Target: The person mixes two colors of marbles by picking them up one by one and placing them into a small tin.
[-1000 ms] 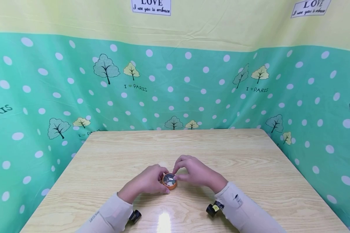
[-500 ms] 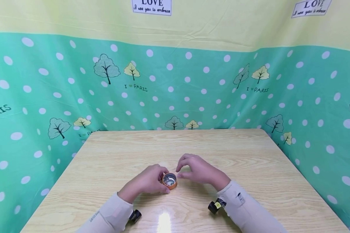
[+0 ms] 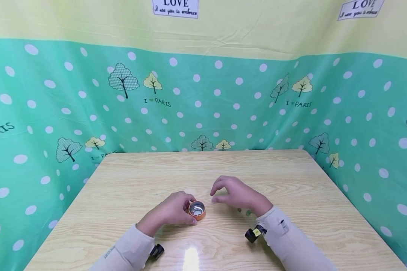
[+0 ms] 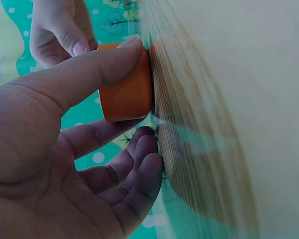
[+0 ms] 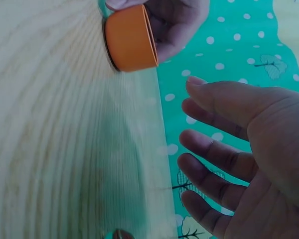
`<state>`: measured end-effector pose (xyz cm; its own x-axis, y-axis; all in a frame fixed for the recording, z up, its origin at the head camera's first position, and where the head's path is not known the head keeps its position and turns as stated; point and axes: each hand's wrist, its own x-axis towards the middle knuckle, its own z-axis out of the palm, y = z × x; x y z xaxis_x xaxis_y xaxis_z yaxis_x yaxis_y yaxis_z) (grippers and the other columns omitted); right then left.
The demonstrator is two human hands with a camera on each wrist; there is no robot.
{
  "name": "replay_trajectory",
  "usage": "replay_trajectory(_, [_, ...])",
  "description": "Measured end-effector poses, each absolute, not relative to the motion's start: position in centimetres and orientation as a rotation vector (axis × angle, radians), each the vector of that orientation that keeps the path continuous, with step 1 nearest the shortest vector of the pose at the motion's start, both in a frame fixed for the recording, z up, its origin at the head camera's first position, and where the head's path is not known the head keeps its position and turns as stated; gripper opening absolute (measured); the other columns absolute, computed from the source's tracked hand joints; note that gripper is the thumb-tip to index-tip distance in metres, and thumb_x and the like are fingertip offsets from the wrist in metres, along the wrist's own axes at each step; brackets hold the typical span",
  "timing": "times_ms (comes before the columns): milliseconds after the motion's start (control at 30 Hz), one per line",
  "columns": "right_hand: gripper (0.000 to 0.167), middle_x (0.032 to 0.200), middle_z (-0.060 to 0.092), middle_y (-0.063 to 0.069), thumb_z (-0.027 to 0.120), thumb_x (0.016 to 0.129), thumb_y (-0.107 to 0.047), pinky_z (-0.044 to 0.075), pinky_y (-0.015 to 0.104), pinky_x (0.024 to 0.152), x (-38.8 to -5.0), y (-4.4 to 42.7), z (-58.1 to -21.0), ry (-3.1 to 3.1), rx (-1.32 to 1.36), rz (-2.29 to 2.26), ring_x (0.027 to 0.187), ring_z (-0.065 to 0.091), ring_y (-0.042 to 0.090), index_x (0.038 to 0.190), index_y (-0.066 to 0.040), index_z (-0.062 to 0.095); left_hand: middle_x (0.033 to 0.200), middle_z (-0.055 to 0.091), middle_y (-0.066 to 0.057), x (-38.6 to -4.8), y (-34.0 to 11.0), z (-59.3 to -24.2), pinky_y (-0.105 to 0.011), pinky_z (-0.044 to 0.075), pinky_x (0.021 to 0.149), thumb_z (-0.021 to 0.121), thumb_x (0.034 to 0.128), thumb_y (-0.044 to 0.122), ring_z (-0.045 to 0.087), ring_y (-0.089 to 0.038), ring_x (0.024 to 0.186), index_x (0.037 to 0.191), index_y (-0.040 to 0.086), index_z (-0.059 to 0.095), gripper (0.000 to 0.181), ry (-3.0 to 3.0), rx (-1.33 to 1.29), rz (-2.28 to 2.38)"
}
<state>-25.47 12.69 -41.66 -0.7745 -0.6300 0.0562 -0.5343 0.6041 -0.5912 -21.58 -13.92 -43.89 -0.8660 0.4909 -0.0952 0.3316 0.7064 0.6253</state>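
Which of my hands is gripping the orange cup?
Your left hand: its thumb presses the side of the orange cup. Your right hand is apart from it, gripping nothing.

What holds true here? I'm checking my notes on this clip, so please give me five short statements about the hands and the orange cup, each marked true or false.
1. The left hand grips the orange cup. True.
2. The cup lies on its side. False: it stands upright on the table.
3. The right hand is apart from the cup. True.
4. The cup's inside is orange. False: it is silvery.
5. A small dark thing and a greenish one show beside the right hand. True.
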Motion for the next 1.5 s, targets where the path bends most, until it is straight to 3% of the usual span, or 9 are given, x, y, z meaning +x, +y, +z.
replay_trajectory(267, [0.014,0.113,0.067,-0.01,0.077,0.095,-0.027,0.049,0.053,0.103,-26.3,13.8,-41.9,2.643,-0.943,-0.943,0.116,0.063,0.026,0.105,-0.018,0.078,0.09,0.067,0.004,-21.6,-13.9,-43.9,-0.033,0.049,0.073,0.097,0.0697,0.029,0.058,-0.014,0.08,0.109,0.015,0.073,0.048,2.672,0.663,0.896])
replay_trajectory(567, [0.014,0.108,0.068,-0.009,0.077,0.095,-0.026,0.052,0.046,0.094,-26.9,14.9,-42.0,2.641,-0.853,-0.947,0.106,0.064,0.021,0.106,-0.018,0.078,0.092,0.066,0.002,-21.5,-13.8,-43.9,-0.036,0.049,0.075,0.097,0.0688,0.03,0.058,-0.015,0.083,0.111,0.014,0.073,0.051,2.67,0.634,0.891])
replay_trajectory(1000, [0.011,0.099,0.071,-0.009,0.076,0.095,-0.033,0.054,0.036,0.085,-28.6,17.7,-43.2,2.586,-0.746,-0.89,0.093,0.065,0.013,0.102,-0.024,0.078,0.093,0.061,0.001,-21.3,-13.7,-43.8,-0.035,0.047,0.073,0.097,0.0694,0.031,0.054,-0.017,0.084,0.118,0.009,0.071,0.059,2.703,0.618,0.853])
replay_trajectory(1233, [0.016,0.101,0.073,-0.01,0.076,0.093,-0.042,0.052,0.04,0.089,-29.6,20.0,-43.7,2.542,-0.691,-0.917,0.096,0.063,0.015,0.101,-0.027,0.077,0.092,0.061,0.001,-21.3,-13.7,-43.8,-0.035,0.046,0.073,0.097,0.0701,0.029,0.054,-0.018,0.085,0.118,0.009,0.071,0.058,2.685,0.613,0.872])
replay_trajectory(1500, [0.026,0.115,0.074,-0.007,0.072,0.096,-0.045,0.049,0.042,0.097,-30.9,23.2,-44.6,2.478,-0.669,-0.978,0.11,0.063,0.016,0.112,-0.027,0.078,0.094,0.062,0.0,-21.3,-13.8,-43.8,-0.035,0.047,0.073,0.097,0.07,0.031,0.054,-0.018,0.085,0.118,0.011,0.071,0.058,2.682,0.592,0.873])
